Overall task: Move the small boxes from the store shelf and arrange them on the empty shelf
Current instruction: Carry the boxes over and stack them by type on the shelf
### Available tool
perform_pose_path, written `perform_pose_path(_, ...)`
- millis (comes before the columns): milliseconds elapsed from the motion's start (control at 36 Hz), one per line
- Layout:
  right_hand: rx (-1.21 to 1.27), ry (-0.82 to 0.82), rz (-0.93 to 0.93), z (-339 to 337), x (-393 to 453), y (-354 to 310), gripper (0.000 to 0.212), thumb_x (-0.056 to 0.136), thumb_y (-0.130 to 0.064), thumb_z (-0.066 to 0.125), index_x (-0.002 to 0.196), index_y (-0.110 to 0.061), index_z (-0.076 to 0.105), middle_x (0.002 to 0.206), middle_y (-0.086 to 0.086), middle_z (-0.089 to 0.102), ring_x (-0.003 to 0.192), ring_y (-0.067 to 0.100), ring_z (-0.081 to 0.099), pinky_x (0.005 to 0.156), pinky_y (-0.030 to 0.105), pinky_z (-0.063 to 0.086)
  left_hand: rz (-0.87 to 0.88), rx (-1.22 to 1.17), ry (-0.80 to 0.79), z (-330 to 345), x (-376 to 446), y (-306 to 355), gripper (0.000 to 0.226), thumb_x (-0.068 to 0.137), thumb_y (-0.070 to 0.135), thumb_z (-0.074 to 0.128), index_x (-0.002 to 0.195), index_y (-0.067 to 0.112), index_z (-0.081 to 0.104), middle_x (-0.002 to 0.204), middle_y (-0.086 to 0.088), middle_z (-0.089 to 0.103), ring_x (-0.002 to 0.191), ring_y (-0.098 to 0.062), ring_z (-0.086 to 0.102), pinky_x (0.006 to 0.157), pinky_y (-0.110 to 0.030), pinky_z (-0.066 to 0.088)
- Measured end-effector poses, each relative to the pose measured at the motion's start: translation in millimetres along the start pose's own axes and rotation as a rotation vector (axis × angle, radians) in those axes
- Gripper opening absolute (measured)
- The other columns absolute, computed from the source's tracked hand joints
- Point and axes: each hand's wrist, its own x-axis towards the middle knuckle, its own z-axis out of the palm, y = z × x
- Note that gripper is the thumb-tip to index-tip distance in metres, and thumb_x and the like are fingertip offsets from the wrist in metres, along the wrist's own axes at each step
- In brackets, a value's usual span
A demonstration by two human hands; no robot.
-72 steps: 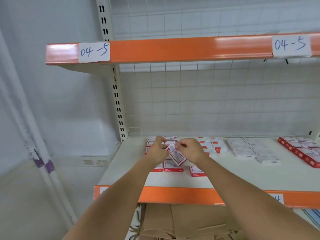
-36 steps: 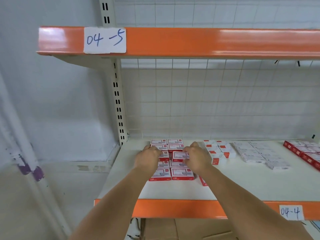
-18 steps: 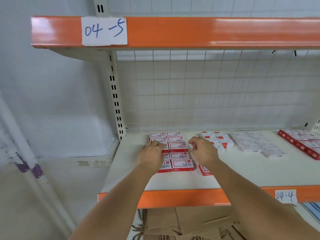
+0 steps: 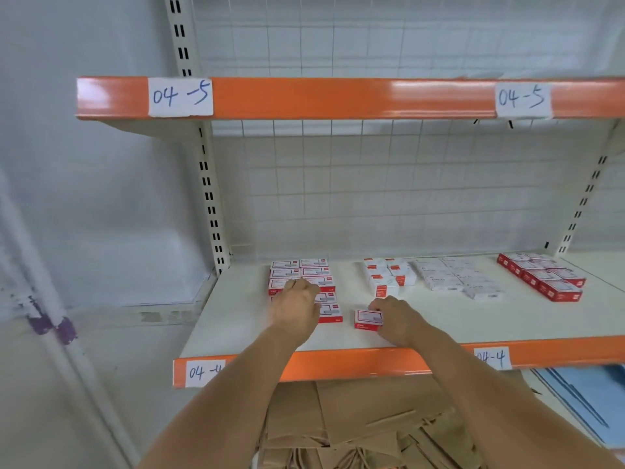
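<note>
Red-and-white small boxes (image 4: 306, 282) are laid flat in a two-column block near the left end of the shelf (image 4: 236, 319), towards its back edge. The left hand (image 4: 296, 308) is rested on the front part of this block with fingers loosely curled; whether anything is gripped by it cannot be told. A single box (image 4: 367, 319) is set apart just right of the block, nearer the front edge, and is touched on its right side by the right hand (image 4: 397, 318), whose fingers are curled against it. Further right along the shelf, a cluster of white boxes (image 4: 387, 275), a pale group (image 4: 455, 277) and a red row (image 4: 542, 277) near the right end are seen. The orange front edge is marked with paper labels (image 4: 492, 358) reading 04-4. An upper shelf (image 4: 338, 98) labelled 04-5 is seen above. Brown paper bags (image 4: 355, 424) are seen below the shelf.
</note>
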Motion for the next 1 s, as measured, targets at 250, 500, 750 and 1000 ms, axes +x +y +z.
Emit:
perform_pose_path(250, 0.102, 0.199, -0.139, -9, -3, -23, 0.047, 0.09, -0.015, 0.062, 0.135, -0.025, 0.051, 0.132, 0.008, 0.046, 0.119, 0.024, 0.047, 0.099, 0.031, 0.04, 0.015, -0.02, 0.003, -2, -20, 2, 0.044, 0.1, 0.029, 0.046, 0.144, 0.025, 0.039, 0.142, 0.004, 0.044, 0.132, -0.015, 0.037, 0.102, -0.033, 0.041)
perform_pose_path(500, 0.153, 0.202, -0.266, 4, 19, -83, 0.048, 0.086, -0.009, 0.061, 0.131, -0.02, 0.053, 0.129, 0.003, 0.049, 0.119, 0.02, 0.049, 0.094, 0.029, 0.043, 0.024, -0.046, -0.066, -10, -17, -28, 0.052, 0.099, 0.033, 0.046, 0.148, 0.024, 0.031, 0.145, 0.003, 0.041, 0.135, -0.016, 0.033, 0.103, -0.033, 0.037)
perform_pose_path(750, 0.176, 0.257, -0.186, 17, 41, -109, 0.042, 0.09, -0.021, 0.062, 0.13, -0.021, 0.05, 0.13, -0.003, 0.053, 0.118, 0.016, 0.052, 0.091, 0.032, 0.048, -0.098, -0.081, -0.016, -11, -5, -72, 0.044, 0.101, 0.02, 0.045, 0.144, 0.02, 0.037, 0.139, 0.001, 0.045, 0.125, -0.017, 0.038, 0.096, -0.029, 0.039)
perform_pose_path(1000, 0.049, 0.272, -0.105, 20, 42, -96, 0.008, 0.094, -0.022, 0.056, 0.093, -0.022, 0.064, 0.095, -0.004, 0.067, 0.084, 0.013, 0.06, 0.064, 0.022, 0.041, -0.095, -0.019, 0.001, 1, 4, -75, 0.041, 0.101, 0.025, 0.044, 0.142, 0.02, 0.041, 0.141, 0.003, 0.041, 0.127, -0.016, 0.037, 0.1, -0.03, 0.038)
